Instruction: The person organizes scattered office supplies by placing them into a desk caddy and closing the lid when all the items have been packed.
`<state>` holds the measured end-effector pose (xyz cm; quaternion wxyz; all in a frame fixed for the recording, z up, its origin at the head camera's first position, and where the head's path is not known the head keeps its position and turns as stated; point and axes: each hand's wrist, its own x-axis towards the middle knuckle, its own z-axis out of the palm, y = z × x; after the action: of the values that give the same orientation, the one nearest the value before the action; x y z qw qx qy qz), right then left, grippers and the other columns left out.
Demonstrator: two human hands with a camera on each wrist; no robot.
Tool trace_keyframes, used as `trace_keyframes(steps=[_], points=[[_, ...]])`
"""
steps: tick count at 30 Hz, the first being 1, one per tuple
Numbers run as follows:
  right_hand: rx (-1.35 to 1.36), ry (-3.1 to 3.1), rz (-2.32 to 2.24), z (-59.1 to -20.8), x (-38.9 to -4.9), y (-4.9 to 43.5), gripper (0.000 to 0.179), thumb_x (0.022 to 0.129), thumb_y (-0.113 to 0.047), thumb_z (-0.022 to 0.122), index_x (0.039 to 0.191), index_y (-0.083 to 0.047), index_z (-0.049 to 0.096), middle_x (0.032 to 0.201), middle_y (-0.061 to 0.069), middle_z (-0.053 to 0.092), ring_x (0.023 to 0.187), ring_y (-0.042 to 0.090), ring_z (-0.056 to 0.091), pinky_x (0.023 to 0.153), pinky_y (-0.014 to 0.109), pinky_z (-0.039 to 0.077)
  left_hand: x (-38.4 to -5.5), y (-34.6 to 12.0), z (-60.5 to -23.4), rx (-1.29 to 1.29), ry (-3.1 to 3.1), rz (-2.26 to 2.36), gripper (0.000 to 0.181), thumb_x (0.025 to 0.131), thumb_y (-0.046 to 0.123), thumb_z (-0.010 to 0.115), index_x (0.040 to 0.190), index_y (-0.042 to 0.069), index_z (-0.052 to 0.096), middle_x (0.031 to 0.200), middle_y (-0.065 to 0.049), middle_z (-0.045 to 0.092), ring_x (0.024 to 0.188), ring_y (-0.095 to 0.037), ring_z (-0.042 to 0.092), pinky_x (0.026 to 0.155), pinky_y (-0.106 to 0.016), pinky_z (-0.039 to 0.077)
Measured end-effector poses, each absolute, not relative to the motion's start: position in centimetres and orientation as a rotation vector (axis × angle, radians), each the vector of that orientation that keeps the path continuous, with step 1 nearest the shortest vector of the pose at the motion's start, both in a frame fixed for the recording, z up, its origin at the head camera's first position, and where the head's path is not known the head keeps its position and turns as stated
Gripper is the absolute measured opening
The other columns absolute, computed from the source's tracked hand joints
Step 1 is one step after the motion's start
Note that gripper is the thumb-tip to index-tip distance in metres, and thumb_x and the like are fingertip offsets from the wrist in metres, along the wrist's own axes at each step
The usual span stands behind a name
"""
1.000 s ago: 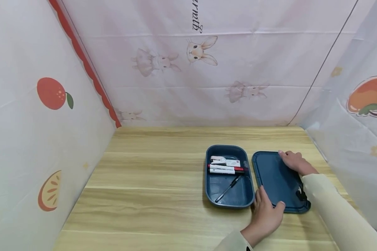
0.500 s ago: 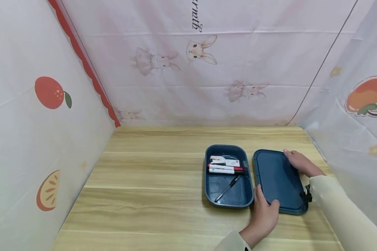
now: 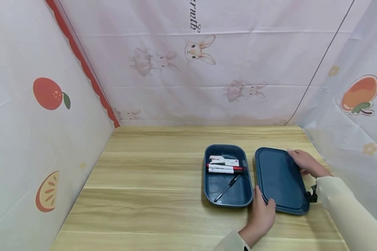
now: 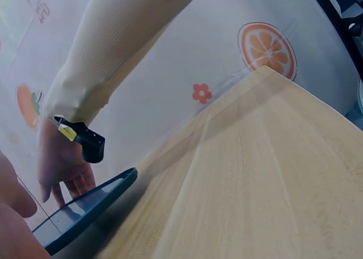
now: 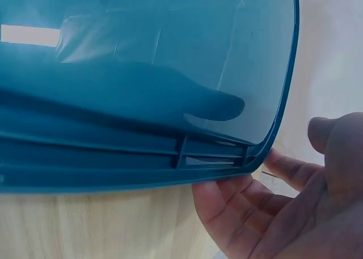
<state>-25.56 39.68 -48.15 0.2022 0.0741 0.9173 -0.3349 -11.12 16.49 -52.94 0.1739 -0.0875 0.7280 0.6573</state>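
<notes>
A dark blue rectangular lid (image 3: 281, 179) is held between both hands at the right of the table. My left hand (image 3: 260, 217) grips its near-left corner, thumb over the near edge and fingers along the left side. The right hand (image 3: 308, 164) holds the far-right corner; in the right wrist view its fingers (image 5: 227, 199) curl under the rim while the thumb stands away. Tilted, the lid (image 4: 85, 213) shows a shadowed gap above the table in the left wrist view. Left of it stands a matching open box (image 3: 205, 188).
Inside the box lie a pink-and-white item (image 3: 218, 160), two markers (image 3: 221, 169) with red and black caps, and a black pen (image 3: 227, 188). Printed cloth walls (image 3: 182, 69) enclose the wooden table (image 3: 144, 195) at the back and both sides. A black device (image 4: 85, 140) sits at the right wrist.
The lid has shifted slightly right and its right side has come up into a tilt. The right hand moved right with it; the left hand drifted slightly left. Box and contents stay put.
</notes>
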Motion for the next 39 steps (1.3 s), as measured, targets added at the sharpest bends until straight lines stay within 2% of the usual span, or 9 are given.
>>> trace_keyframes(steps=[6, 12, 15, 17, 19, 21, 27, 34, 39], points=[[0.189, 2.575, -0.994, -47.5, -24.8, 40.4, 0.069, 0.11, -0.043, 0.022, 0.148, 0.015, 0.027, 0.126, 0.038, 0.046, 0.089, 0.032, 0.06, 0.069, 0.041, 0.058, -10.6, 16.0, -53.1, -0.175, 2.12, 1.866, 0.057, 0.104, 0.019, 0.054, 0.157, 0.013, 0.034, 0.163, -0.005, 0.033, 0.149, -0.022, 0.032, 0.119, -0.045, 0.033], [0.176, 2.587, -1.044, -47.4, -24.4, 41.7, 0.057, 0.11, -0.032, 0.029, 0.141, 0.015, 0.038, 0.102, 0.02, 0.057, 0.078, 0.023, 0.061, 0.067, 0.04, 0.058, -10.0, 15.8, -53.1, -0.165, 2.145, 1.898, 0.052, 0.102, 0.019, 0.058, 0.152, 0.018, 0.044, 0.156, 0.0, 0.043, 0.141, -0.017, 0.043, 0.111, -0.039, 0.043], [0.183, 2.58, -1.058, -47.5, -24.4, 42.3, 0.055, 0.11, -0.03, 0.031, 0.14, 0.015, 0.038, 0.1, 0.016, 0.057, 0.079, 0.022, 0.06, 0.067, 0.039, 0.058, -9.8, 15.8, -53.0, -0.179, 2.147, 1.912, 0.049, 0.101, 0.023, 0.061, 0.149, 0.022, 0.049, 0.145, 0.009, 0.051, 0.122, -0.006, 0.053, 0.098, -0.032, 0.051], [0.187, 2.574, -1.065, -47.6, -24.4, 42.5, 0.054, 0.11, -0.029, 0.032, 0.141, 0.015, 0.038, 0.101, 0.016, 0.058, 0.08, 0.022, 0.061, 0.067, 0.038, 0.058, -9.6, 15.8, -52.8, -0.195, 2.152, 1.921, 0.047, 0.1, 0.025, 0.063, 0.146, 0.024, 0.052, 0.136, 0.015, 0.054, 0.105, 0.0, 0.053, 0.088, -0.027, 0.052], [0.185, 2.566, -1.078, -47.6, -24.4, 42.6, 0.055, 0.11, -0.029, 0.032, 0.141, 0.015, 0.037, 0.103, 0.017, 0.058, 0.081, 0.022, 0.061, 0.068, 0.038, 0.058, -9.5, 15.8, -52.6, -0.204, 2.148, 1.95, 0.047, 0.099, 0.022, 0.064, 0.145, 0.022, 0.054, 0.129, 0.015, 0.055, 0.091, 0.001, 0.051, 0.078, -0.023, 0.051], [0.175, 2.572, -1.079, -47.5, -24.3, 42.6, 0.055, 0.11, -0.03, 0.031, 0.141, 0.015, 0.038, 0.105, 0.019, 0.058, 0.082, 0.023, 0.061, 0.069, 0.039, 0.058, -9.3, 15.7, -52.3, -0.207, 2.129, 1.996, 0.046, 0.099, 0.018, 0.065, 0.144, 0.021, 0.056, 0.131, 0.014, 0.055, 0.085, 0.002, 0.051, 0.073, -0.02, 0.05], [0.138, 2.626, -1.082, -46.2, -24.1, 41.8, 0.055, 0.111, -0.031, 0.03, 0.141, 0.013, 0.04, 0.109, 0.02, 0.057, 0.083, 0.023, 0.059, 0.069, 0.037, 0.056, -8.8, 15.3, -50.7, -0.194, 2.005, 2.136, 0.046, 0.098, 0.012, 0.065, 0.141, 0.024, 0.058, 0.141, 0.01, 0.053, 0.085, 0.003, 0.057, 0.068, -0.019, 0.051], [0.095, 2.694, -1.129, -44.2, -24.0, 39.2, 0.051, 0.111, -0.033, 0.032, 0.138, 0.008, 0.046, 0.095, 0.011, 0.058, 0.079, 0.02, 0.056, 0.066, 0.036, 0.055, -8.5, 13.0, -49.5, -0.072, 1.994, 2.289, 0.046, 0.097, 0.01, 0.065, 0.141, 0.017, 0.059, 0.136, 0.006, 0.057, 0.08, 0.001, 0.061, 0.065, -0.018, 0.051], [0.065, 2.721, -1.178, -43.3, -23.9, 36.9, 0.052, 0.11, -0.033, 0.034, 0.141, 0.007, 0.046, 0.105, 0.018, 0.06, 0.081, 0.019, 0.06, 0.068, 0.036, 0.057, -8.7, 10.7, -49.5, -0.006, 2.02, 2.338, 0.045, 0.096, 0.011, 0.066, 0.141, 0.014, 0.059, 0.135, 0.0, 0.06, 0.086, 0.0, 0.066, 0.07, -0.018, 0.052]])
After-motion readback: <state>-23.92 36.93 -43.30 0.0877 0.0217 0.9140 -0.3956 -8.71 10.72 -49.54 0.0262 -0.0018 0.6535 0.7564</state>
